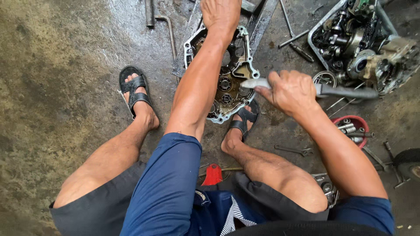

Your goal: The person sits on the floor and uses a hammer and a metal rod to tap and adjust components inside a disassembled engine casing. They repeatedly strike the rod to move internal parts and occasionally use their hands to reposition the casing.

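The floor [65,52] is rough concrete, stained dark and shiny with oil near the work. On it lies an engine crankcase half [227,83], a flat casting of dull silver metal with a lobed, scalloped outline, bolt ears along its rim, and a dark greasy inside holding several round bearings and holes. The left hand [221,13] rests on the far end of the casting, palm down; its fingers run out of the top of the view, so whether they grip or just press cannot be told. The right hand [291,91] is clenched around a grey metal tool [345,91], a long smooth bar with a flattened pale end. That end pokes out on the thumb side of the fingers and touches the near right rim of the casting; the handle trails out the other way.

Beyond the handle sits a tray of oily engine parts [363,43]: gears, shafts and a tan housing. Below the right wrist is a red bowl [352,129] with small steel bolts, and near the forearm a thin wrench [294,150] lies flat. Loose rods [293,39] lie past the fingers of the right hand. Both feet wear black strapped sandals; the left sandal [133,89] stands well apart from the casting, the right sandal [245,120] just under its near edge
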